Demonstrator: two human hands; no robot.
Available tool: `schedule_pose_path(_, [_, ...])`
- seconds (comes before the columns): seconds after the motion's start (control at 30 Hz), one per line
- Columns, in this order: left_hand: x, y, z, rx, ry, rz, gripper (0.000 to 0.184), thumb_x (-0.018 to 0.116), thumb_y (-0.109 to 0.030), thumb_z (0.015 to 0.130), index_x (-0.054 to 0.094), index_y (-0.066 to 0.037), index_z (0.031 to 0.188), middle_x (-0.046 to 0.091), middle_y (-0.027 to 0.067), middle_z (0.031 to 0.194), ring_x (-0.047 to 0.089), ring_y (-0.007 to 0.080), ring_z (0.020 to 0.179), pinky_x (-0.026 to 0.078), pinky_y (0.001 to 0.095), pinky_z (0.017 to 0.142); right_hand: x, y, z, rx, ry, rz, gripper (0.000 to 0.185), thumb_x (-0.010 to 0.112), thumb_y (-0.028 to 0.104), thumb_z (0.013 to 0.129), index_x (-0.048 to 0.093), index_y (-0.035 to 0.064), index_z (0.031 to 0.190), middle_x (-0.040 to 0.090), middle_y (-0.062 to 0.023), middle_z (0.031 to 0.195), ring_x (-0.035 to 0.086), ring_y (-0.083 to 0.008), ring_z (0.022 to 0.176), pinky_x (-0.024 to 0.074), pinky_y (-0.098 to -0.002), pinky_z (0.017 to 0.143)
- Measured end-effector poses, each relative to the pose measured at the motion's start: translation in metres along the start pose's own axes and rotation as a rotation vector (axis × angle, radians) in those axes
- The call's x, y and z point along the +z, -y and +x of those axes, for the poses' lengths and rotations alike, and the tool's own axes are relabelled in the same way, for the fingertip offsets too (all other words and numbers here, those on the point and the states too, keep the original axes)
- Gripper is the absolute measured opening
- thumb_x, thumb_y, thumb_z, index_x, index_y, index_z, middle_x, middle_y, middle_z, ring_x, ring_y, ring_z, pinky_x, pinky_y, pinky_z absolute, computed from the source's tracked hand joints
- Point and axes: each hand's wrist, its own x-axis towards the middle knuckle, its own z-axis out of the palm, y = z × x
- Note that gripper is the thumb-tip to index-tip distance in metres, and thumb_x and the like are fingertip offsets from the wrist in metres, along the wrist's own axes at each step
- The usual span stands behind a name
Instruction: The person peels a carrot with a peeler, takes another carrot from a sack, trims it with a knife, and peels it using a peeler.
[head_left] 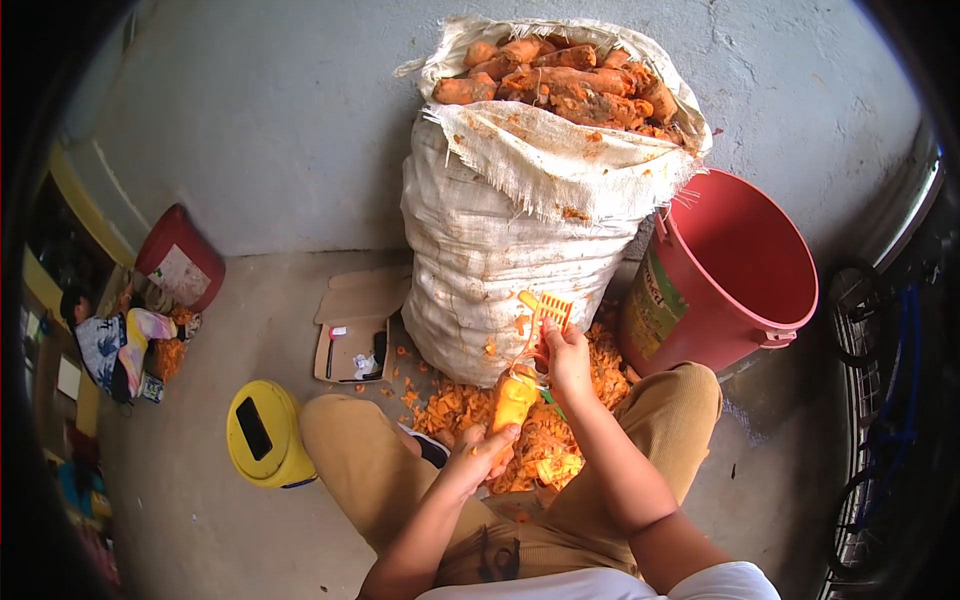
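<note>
My left hand [482,458] is wrapped round the lower end of a carrot [514,398], whose upper end points away from me. The carrot looks peeled to bright orange over much of its surface. Closed on a yellow-orange peeler [551,309] with a slotted, comb-like part, my right hand [568,365] is just above and right of the carrot's far end. A thin strip hangs between the peeler and the carrot; whether the blade touches the carrot, I cannot tell. Below my hands, between my legs, lies a heap of orange peelings [550,465].
A tall white woven sack [500,240] full of unpeeled carrots [570,85] stands against the wall. Right of it is a large red bucket [720,270]. To the left are an open cardboard box [340,355] and a yellow bucket [290,425] with a phone [254,429] on its lid.
</note>
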Motion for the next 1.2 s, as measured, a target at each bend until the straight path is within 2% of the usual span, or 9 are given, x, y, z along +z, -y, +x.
schedule_pose_path(0.17, [-0.011, 0.007, -0.029, -0.044, 0.088, 0.089, 0.025, 0.057, -0.028, 0.080, 0.049, -0.005, 0.075, 0.043, -0.0017, 0.051, 0.035, 0.0051, 0.037, 0.028, 0.0197, 0.035, -0.074, 0.009, 0.066, -0.249, -0.411, 0.046, 0.022, 0.047, 0.021, 0.086, 0.048, 0.0059, 0.071, 0.048, 0.0002, 0.056, 0.043, -0.0074, 0.045, 0.0343, -0.0230, 0.039])
schedule_pose_path(0.4, [-0.013, 0.010, -0.022, 0.132, -0.239, 0.442, 0.027, 0.059, -0.028, 0.079, 0.051, -0.002, 0.078, 0.049, 0.0013, 0.056, 0.044, 0.0062, 0.042, 0.037, 0.0213, 0.040, -0.010, 0.016, -0.006, -0.069, 0.002, -0.095, 0.016, 0.047, 0.023, 0.087, 0.048, 0.0082, 0.081, 0.046, 0.0026, 0.060, 0.040, -0.0048, 0.045, 0.0324, -0.0180, 0.038])
schedule_pose_path(0.5, [-0.003, 0.010, -0.018, 0.209, -0.332, 0.562, 0.025, 0.061, -0.023, 0.076, 0.052, 0.000, 0.079, 0.055, 0.0086, 0.060, 0.053, 0.0184, 0.048, 0.041, 0.0286, 0.047, 0.021, -0.003, -0.037, -0.310, -0.008, -0.211, 0.015, 0.044, 0.019, 0.088, 0.048, 0.0050, 0.085, 0.048, 0.0004, 0.062, 0.041, -0.0056, 0.047, 0.0355, -0.0196, 0.043])
schedule_pose_path(0.57, [-0.007, 0.027, -0.004, 0.377, -0.395, 0.665, 0.024, 0.061, -0.021, 0.075, 0.052, 0.001, 0.080, 0.056, 0.0125, 0.062, 0.056, 0.0265, 0.054, 0.043, 0.0324, 0.051, 0.030, -0.006, -0.042, -0.748, -0.131, -0.498, 0.016, 0.043, 0.014, 0.087, 0.048, 0.0004, 0.081, 0.054, -0.0085, 0.065, 0.052, -0.0144, 0.055, 0.0428, -0.0275, 0.048])
schedule_pose_path(0.6, [-0.001, 0.020, -0.008, 0.357, -0.416, 0.649, 0.022, 0.061, -0.018, 0.073, 0.053, 0.001, 0.080, 0.056, 0.0161, 0.065, 0.056, 0.0337, 0.064, 0.043, 0.0361, 0.057, 0.027, -0.004, -0.043, -0.541, -0.123, -0.507, 0.015, 0.043, 0.013, 0.087, 0.048, -0.0011, 0.081, 0.054, -0.0105, 0.064, 0.053, -0.0166, 0.054, 0.0418, -0.0287, 0.049])
schedule_pose_path(0.83, [0.006, 0.021, -0.005, 0.522, -0.478, 0.717, 0.024, 0.060, -0.020, 0.075, 0.052, 0.001, 0.084, 0.057, 0.0172, 0.067, 0.057, 0.0331, 0.063, 0.044, 0.0352, 0.057, -0.026, -0.004, 0.028, -0.342, -0.465, -0.130, 0.020, 0.043, 0.019, 0.088, 0.045, 0.0020, 0.078, 0.048, -0.0015, 0.062, 0.042, -0.0076, 0.050, 0.0367, -0.0220, 0.044])
schedule_pose_path(0.97, [-0.003, 0.034, -0.004, 0.477, -0.516, 0.729, 0.025, 0.059, -0.021, 0.076, 0.051, 0.002, 0.083, 0.057, 0.0179, 0.066, 0.057, 0.0334, 0.064, 0.044, 0.0354, 0.057, -0.010, 0.004, -0.004, -0.397, -0.200, 0.006, 0.019, 0.044, 0.019, 0.088, 0.046, 0.0038, 0.077, 0.048, -0.0008, 0.062, 0.042, -0.0070, 0.051, 0.0370, -0.0217, 0.046])
schedule_pose_path(1.1, [0.005, 0.024, -0.004, 0.468, -0.528, 0.750, 0.025, 0.059, -0.022, 0.076, 0.052, 0.001, 0.082, 0.057, 0.0166, 0.065, 0.057, 0.0311, 0.061, 0.043, 0.0348, 0.055, 0.024, -0.022, -0.039, -0.620, -0.168, -0.420, 0.018, 0.045, 0.018, 0.086, 0.049, -0.0001, 0.083, 0.053, -0.0060, 0.064, 0.051, -0.0116, 0.055, 0.0405, -0.0287, 0.048])
schedule_pose_path(1.2, [0.004, 0.027, -0.001, 0.363, -0.466, 0.670, 0.026, 0.059, -0.022, 0.076, 0.051, 0.002, 0.081, 0.055, 0.0151, 0.062, 0.055, 0.0271, 0.056, 0.042, 0.0342, 0.054, 0.013, -0.019, -0.023, -0.322, -0.152, -0.242, 0.020, 0.047, 0.017, 0.086, 0.050, -0.0018, 0.078, 0.051, -0.0037, 0.056, 0.047, -0.0132, 0.049, 0.0394, -0.0298, 0.047])
